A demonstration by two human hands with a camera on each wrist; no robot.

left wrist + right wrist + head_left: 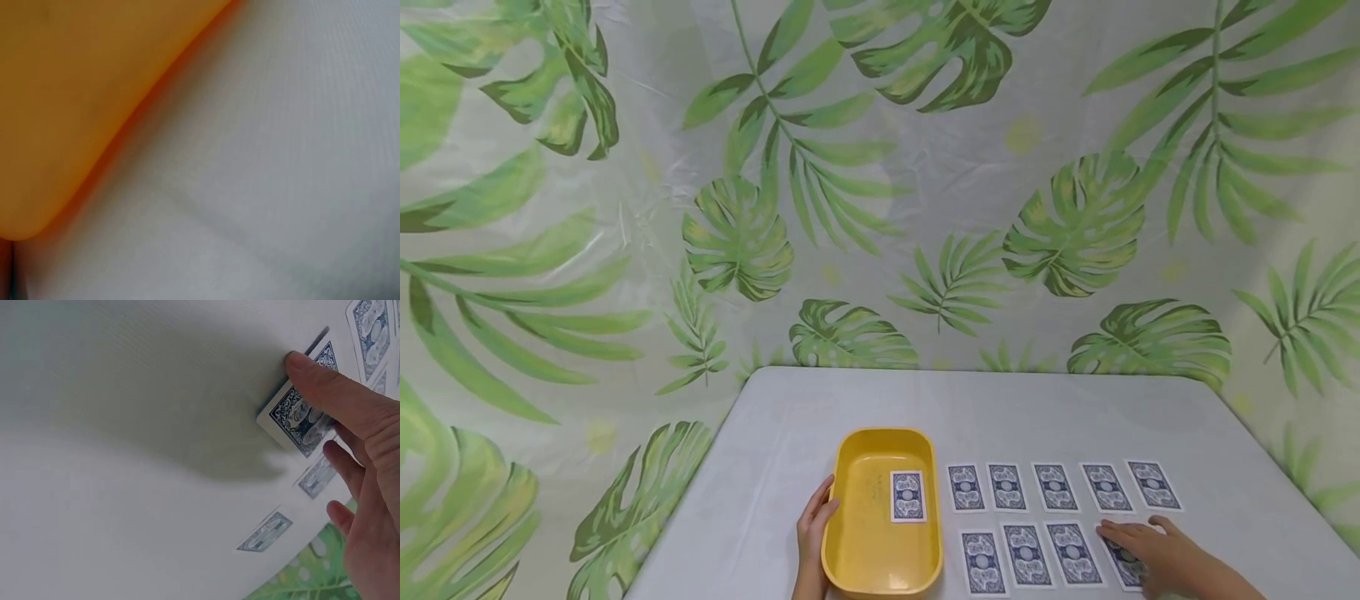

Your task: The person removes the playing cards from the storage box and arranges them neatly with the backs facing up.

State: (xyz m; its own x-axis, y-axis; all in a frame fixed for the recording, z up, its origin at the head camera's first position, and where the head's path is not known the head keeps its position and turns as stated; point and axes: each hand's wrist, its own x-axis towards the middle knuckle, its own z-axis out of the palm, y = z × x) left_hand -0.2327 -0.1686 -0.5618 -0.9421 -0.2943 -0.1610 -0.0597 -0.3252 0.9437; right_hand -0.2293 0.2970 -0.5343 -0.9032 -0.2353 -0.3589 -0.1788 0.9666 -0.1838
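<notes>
My left hand [815, 525] holds the left side of a yellow plastic tray [883, 575], its thumb at the rim. One blue-backed playing card lies face down inside, toward the tray's right wall. My right hand [1168, 558] is over the rightmost card of the near row. In the right wrist view, the thumb presses on that playing card [290, 415] at its near short edge, where a dark shadow line shows. Another finger is partly hidden behind the card, and two more fingers curl beside it. The left wrist view shows mostly the tray's orange-looking wall [69, 112].
Right of the tray, face-down cards lie in two rows on a white table [1000, 408]. The far row ends with a card [1153, 485] beyond my right hand; a near-row card [1073, 553] lies just left of it. A leaf-patterned curtain [940, 192] hangs behind the table.
</notes>
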